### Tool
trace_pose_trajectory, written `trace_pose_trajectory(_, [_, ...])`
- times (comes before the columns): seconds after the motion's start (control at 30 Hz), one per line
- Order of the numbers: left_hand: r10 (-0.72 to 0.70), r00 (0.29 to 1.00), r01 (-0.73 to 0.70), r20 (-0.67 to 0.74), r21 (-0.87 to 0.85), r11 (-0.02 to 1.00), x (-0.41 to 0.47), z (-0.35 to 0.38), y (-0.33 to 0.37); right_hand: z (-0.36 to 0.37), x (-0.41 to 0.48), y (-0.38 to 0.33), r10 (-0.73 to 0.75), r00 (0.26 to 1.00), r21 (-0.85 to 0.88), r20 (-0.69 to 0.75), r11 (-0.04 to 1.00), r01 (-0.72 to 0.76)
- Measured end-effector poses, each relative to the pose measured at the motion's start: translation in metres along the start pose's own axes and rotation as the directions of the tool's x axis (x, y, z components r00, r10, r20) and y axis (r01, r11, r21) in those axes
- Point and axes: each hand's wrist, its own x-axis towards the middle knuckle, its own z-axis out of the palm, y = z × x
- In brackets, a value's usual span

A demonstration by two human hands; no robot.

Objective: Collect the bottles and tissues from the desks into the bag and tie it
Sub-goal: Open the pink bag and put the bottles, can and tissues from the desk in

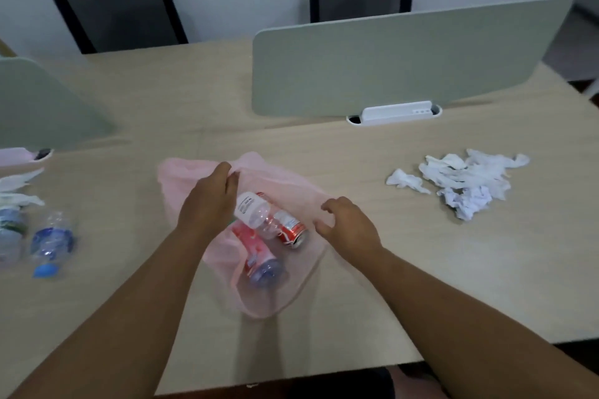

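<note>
Both hands hold the pink bag [181, 178] on the worktop [421, 269]: left hand [209, 201] fingers pinch its rim, right hand [348, 227] fingers curl on the plastic. Tissues [463, 180] lie to the right.

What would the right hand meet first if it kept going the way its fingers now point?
The right hand rests on the pink bag with fingers curled, pointing left and slightly away. Straight on, it would likely meet the clear bottle in the bag's mouth first, then the left hand. Depth is uncertain.
</note>
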Motion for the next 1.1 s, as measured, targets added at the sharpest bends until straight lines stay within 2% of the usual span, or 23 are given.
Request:
trace_pose_trajectory(0.13, [0.098,0.995,-0.098,0.029,-0.006,0.995,0.016,0.019,0.024,-0.026,-0.001,0.051,0.099,0.991,-0.191,-0.094,0.975,-0.116])
trace_pose_trajectory(0.2, [0.137,0.990,-0.137,0.038,-0.001,0.991,0.027,0.029,0.040,-0.040,0.003,0.082,0.213,0.972,-0.292,-0.101,0.928,-0.234])
trace_pose_trajectory(0.3, [0.164,0.986,-0.164,0.042,0.014,0.986,0.046,0.045,0.063,-0.060,0.013,0.128,0.351,0.926,-0.350,-0.138,0.857,-0.378])
trace_pose_trajectory(0.47, [0.188,0.979,-0.191,0.081,0.039,0.981,0.074,0.082,0.101,-0.089,0.034,0.188,0.390,0.883,-0.390,-0.260,0.794,-0.466])
trace_pose_trajectory(0.63, [0.212,0.971,-0.220,0.112,0.059,0.974,0.096,0.124,0.137,-0.117,0.061,0.238,0.393,0.900,-0.298,-0.189,0.850,-0.434])
trace_pose_trajectory(0.73, [0.226,0.966,-0.238,0.128,0.080,0.968,0.103,0.143,0.153,-0.122,0.068,0.263,0.440,0.898,-0.272,-0.022,0.861,-0.429])
trace_pose_trajectory(0.77, [0.232,0.964,-0.244,0.132,0.085,0.966,0.103,0.148,0.157,-0.119,0.067,0.269,0.429,0.903,-0.297,-0.007,0.862,-0.411])
trace_pose_trajectory(0.9, [0.231,0.963,-0.246,0.139,0.098,0.964,0.105,0.159,0.166,-0.095,0.053,0.280,0.221,0.944,-0.369,-0.244,0.879,-0.301])
trace_pose_trajectory(1.03, [0.228,0.966,-0.244,0.118,0.139,0.960,0.105,0.155,0.169,-0.094,0.047,0.281,0.188,0.954,-0.334,-0.232,0.906,-0.260])
trace_pose_trajectory(1.1, [0.223,0.970,-0.236,0.094,0.157,0.959,0.108,0.148,0.169,-0.104,0.051,0.270,0.131,0.952,-0.308,-0.277,0.926,-0.218])
